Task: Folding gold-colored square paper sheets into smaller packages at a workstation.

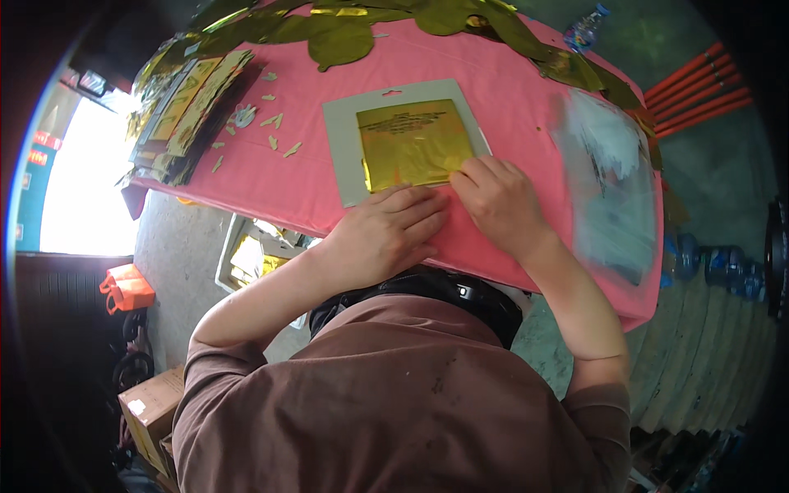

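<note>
Fingers of the left hand lie flat and close together, pressing down on the near edge of a square gold foil packet; those of the right hand are curled, their tips pinching or pressing the packet's near right corner, though whether they grip it cannot be told. The packet is shiny, with a dark patterned band near its far edge, and it rests on a grey card backing that has a hanging slot at its far side. Both lie near the middle of a pink tablecloth, close to the near table edge.

To the right sits a stack of clear plastic sleeves with pale contents, blurred. To the left, a fanned pile of gold-and-dark flat packages runs along the table edge, with small gold scraps scattered between it and the card. Crumpled gold foil shapes line the far side. Below the table, on the floor, stand a white tray with gold pieces, an orange bag and a cardboard box.
</note>
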`<state>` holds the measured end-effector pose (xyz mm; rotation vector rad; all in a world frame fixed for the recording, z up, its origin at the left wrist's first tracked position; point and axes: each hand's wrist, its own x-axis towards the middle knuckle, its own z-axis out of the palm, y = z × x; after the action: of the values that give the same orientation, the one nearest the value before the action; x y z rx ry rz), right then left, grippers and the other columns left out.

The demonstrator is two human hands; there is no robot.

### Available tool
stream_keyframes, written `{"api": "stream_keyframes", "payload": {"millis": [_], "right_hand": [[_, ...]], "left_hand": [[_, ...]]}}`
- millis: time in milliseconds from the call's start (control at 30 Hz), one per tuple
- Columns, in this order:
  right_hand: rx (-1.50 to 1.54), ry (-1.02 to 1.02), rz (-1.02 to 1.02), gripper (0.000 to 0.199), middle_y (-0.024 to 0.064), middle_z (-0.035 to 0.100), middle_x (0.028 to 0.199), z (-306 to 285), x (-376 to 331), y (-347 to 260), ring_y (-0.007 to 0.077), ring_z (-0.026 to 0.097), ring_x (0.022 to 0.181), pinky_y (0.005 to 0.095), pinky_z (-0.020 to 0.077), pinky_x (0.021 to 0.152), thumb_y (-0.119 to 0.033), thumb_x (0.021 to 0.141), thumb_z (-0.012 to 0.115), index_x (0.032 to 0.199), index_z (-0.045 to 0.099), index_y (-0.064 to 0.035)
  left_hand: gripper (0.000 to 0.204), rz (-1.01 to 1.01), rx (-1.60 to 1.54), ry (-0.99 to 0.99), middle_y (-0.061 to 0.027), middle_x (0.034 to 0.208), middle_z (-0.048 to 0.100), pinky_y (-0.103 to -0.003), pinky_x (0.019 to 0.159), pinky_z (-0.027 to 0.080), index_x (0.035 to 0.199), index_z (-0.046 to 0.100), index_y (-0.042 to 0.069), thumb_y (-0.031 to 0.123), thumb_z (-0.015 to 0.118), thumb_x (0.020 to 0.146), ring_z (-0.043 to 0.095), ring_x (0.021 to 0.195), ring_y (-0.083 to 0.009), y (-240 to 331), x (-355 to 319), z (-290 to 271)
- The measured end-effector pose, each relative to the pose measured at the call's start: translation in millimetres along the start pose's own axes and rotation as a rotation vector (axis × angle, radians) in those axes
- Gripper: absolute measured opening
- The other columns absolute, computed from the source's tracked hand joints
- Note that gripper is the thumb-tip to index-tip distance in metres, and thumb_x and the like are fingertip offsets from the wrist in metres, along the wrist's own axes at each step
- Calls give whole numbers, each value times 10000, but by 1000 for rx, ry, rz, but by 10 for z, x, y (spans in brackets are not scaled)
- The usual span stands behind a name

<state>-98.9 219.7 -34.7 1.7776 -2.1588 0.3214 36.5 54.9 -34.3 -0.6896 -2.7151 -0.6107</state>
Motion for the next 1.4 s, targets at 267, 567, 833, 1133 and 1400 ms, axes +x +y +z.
{"api": "stream_keyframes", "payload": {"millis": [267, 567, 833, 1133, 1400], "right_hand": [[-13, 74, 105, 131, 68, 579, 844, -290, -357, 133, 240, 577, 814, 375, 463, 677, -111, 782, 600, 883, 619, -30], [-279, 94, 870, 154, 165, 640, 845, -562, -994, 1455, 342, 614, 798, 419, 478, 670, -170, 797, 611, 862, 635, -31], [-392, -72, 915, 198, 180, 641, 823, -457, -1080, 1762, 354, 617, 793, 441, 489, 664, -233, 795, 621, 796, 635, -35], [-141, -183, 951, 237, 160, 583, 701, -1284, -685, 603, 325, 582, 662, 397, 430, 575, -243, 811, 607, 750, 603, -14], [353, -315, 408, 259, 151, 546, 636, -710, -451, 47, 346, 553, 637, 417, 415, 578, -230, 835, 567, 702, 557, -8]], "left_hand": [[470, -74, -1, -107, -117, 1255, 513, -411, 949, 403, 1175, 553, 46, 176, 671, 739, 481, 1146, -306, 53, 93, -138], [254, -30, 2, 95, -103, 1020, 573, -382, 815, 453, 957, 615, 41, 149, 673, 735, 531, 953, -285, -170, 466, -159], [219, -97, 2, 47, -115, 909, 599, -374, 759, 473, 888, 622, 22, 162, 689, 732, 562, 871, -285, -463, 554, 57], [110, -27, 152, 149, -84, 697, 592, -356, 648, 493, 800, 599, 49, 158, 620, 794, 594, 718, -254, -437, 498, 96], [164, -56, 193, 243, -92, 647, 578, -371, 569, 481, 770, 525, 68, 204, 586, 837, 592, 670, -256, -456, 513, 146]]}}
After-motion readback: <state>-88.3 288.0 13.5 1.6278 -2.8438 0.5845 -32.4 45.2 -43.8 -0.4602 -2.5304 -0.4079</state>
